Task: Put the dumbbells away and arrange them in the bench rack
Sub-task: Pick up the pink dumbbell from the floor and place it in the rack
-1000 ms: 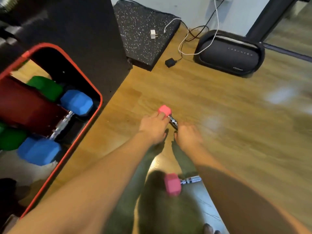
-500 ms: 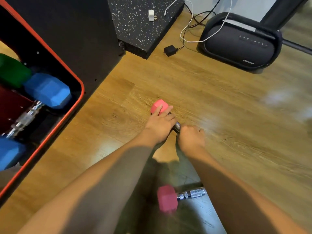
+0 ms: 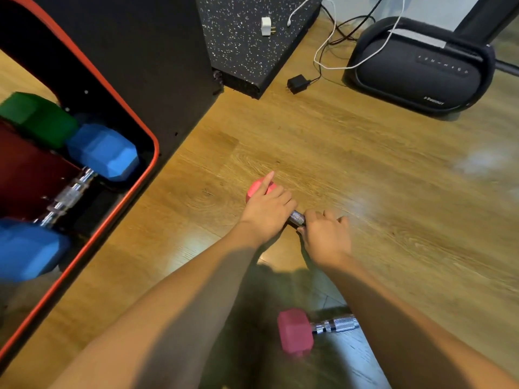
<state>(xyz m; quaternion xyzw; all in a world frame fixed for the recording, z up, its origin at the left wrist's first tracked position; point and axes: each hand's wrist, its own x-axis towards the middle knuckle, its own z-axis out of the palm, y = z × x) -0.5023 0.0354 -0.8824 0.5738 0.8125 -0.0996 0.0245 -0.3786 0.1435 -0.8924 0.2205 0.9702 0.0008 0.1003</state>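
1. Head view: your left hand (image 3: 266, 211) lies over the near pink dumbbell (image 3: 297, 218) on the wood floor (image 3: 393, 192), palm down on its pink head, index finger stretched along the top, the other fingers curled at the start of the metal handle.
2. Your right hand (image 3: 327, 237) sits just beside the left, fingers bent down over the other part of that handle; whether they close fully round it you cannot tell, and the far head is hidden under this hand.
3. A second pink dumbbell (image 3: 296, 331) lies on the floor nearer to you, between your forearms, its handle running under your right arm.
4. The rack (image 3: 146, 175), black with a red rim, stands to your left, well apart from both pink dumbbells.
5. Inside it rests a blue dumbbell (image 3: 104, 151) with a chrome handle, and a green dumbbell (image 3: 39, 116) touching its far head.
6. Further off sit a speckled mat (image 3: 247, 51), a black charger (image 3: 297, 83) and a dark speaker (image 3: 418, 71) with a white cable across it.
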